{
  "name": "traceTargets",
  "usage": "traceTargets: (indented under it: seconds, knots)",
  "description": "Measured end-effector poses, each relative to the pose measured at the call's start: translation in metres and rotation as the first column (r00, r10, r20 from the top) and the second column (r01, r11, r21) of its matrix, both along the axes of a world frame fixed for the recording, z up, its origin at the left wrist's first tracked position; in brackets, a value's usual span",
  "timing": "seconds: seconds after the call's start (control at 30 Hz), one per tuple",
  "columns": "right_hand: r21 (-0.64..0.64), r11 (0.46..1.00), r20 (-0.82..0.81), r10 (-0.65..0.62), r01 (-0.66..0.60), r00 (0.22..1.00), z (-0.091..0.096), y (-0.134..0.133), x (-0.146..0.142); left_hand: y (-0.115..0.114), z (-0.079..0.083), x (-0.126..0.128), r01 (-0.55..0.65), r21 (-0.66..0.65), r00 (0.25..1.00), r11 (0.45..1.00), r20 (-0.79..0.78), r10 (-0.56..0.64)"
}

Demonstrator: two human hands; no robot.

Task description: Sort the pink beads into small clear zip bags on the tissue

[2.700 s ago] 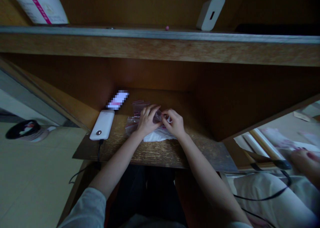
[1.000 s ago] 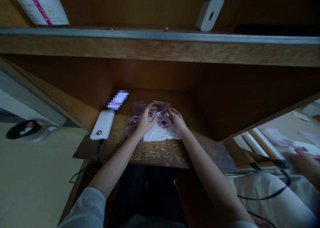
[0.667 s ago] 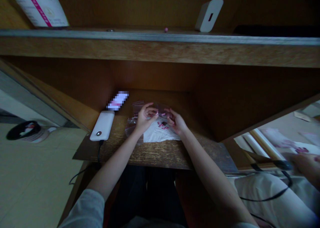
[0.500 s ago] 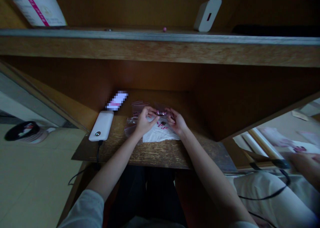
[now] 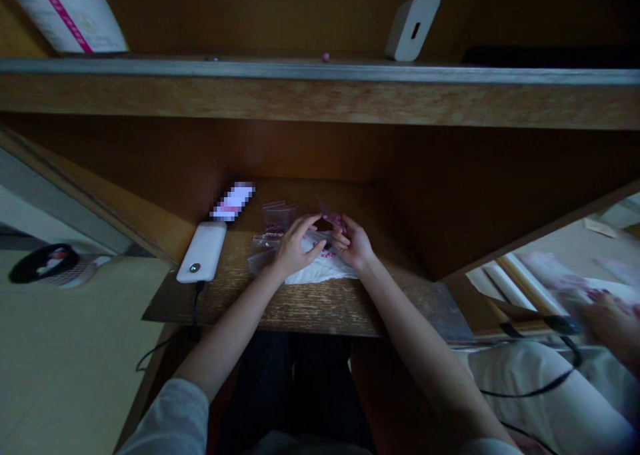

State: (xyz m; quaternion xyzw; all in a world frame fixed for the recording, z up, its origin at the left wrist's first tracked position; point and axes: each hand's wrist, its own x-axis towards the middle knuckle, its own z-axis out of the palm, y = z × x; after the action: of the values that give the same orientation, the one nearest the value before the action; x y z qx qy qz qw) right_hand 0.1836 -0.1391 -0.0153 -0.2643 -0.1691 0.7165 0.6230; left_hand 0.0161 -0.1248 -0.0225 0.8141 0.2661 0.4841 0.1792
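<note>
Head view: the right hand (image 5: 356,245) has narrowed to a pinch, lifting a small clear zip bag (image 5: 331,216) off the white tissue (image 5: 320,273). The left hand (image 5: 296,248) curves over the tissue, its hold unclear. Other bags (image 5: 277,218) lie left; open bench (image 5: 310,312) fronts them, beside a white power bank (image 5: 203,252).

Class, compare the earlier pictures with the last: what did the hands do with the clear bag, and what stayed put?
The right hand now holds the clear bag up at its edge; the left hand has dropped lower over the white tissue. The white power bank and the stack of small bags stayed where they were.
</note>
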Motion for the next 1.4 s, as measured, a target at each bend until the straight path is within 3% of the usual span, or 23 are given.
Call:
traceTargets:
  seconds: [0.57, 0.83, 1.1, 1.4]
  knots:
    - [-0.017, 1.000, -0.028, -0.027, 0.026, 0.999, 0.000, 0.000, -0.001, 0.000, -0.004, 0.000, 0.011, 0.011, 0.998, 1.000, -0.055, -0.010]
    - [-0.001, 0.999, 0.088, -0.033, 0.034, 0.996, 0.000, 0.000, -0.002, 0.000, -0.004, 0.000, 0.023, -0.040, 0.999, 0.999, -0.044, -0.024]
    - [0.029, 0.999, 0.139, 0.031, -0.036, 0.990, -0.002, 0.000, -0.008, -0.003, 0.011, -0.001, 0.042, -0.076, 0.999, 0.996, -0.010, -0.043]
    - [-0.036, 0.999, 0.054, 0.026, -0.024, 0.998, -0.002, 0.001, -0.007, 0.009, 0.033, 0.008, 0.133, -0.303, 0.990, 0.944, 0.085, -0.112]
